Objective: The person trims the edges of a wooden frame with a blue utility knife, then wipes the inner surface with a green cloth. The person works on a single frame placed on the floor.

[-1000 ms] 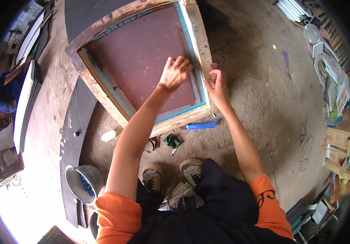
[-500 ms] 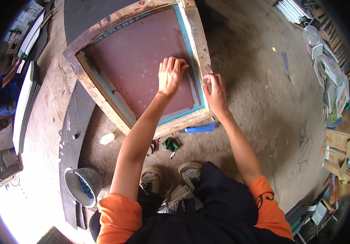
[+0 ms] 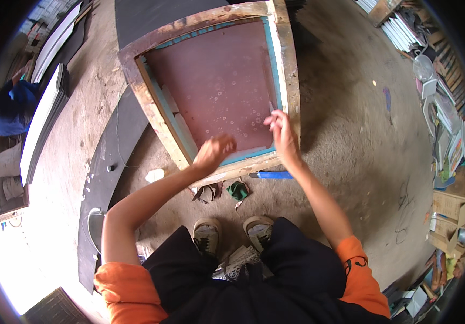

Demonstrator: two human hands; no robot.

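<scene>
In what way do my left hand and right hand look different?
The left hand looks more blurred than the right hand. The left hand is near the lower-left corner of the wooden frame; the right hand is higher in view, at its right side. Both are bare.

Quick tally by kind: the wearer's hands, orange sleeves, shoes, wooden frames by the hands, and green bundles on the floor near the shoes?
Left hand and right hand: 2
Orange sleeves: 2
Shoes: 2
Wooden frame: 1
Green bundle: 1
Total: 8
</scene>
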